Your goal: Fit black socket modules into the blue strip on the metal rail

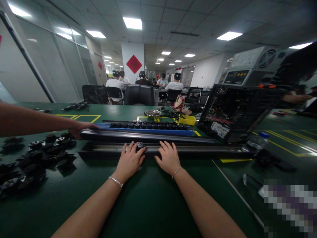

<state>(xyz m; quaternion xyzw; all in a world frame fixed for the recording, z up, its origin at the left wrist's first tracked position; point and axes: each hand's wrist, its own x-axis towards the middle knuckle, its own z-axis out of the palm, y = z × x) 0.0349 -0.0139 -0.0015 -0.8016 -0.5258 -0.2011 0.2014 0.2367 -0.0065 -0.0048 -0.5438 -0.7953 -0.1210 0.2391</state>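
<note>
A long dark metal channel (198, 150) lies crosswise on the green table in front of me. My left hand (130, 162) rests on its near edge, fingers spread over it, with the index finger beside a small black socket-like part (141, 145) in the channel. Right of it, my right hand (170, 158) lies on the same channel with bent, parted fingers and nothing in its grasp. Behind, another person's hand (83, 128) touches the left end of a second dark rail (146, 135). A blue rail (158, 132) beyond that carries a row of black parts (148, 125).
Many loose black parts (49, 152) are heaped at left. At right stand an open computer case (232, 112) with power supplies (250, 62) on top, and a bottle (256, 142) with a blue cap. A metal bowl (153, 113) and yellow tray (187, 120) sit behind the rails.
</note>
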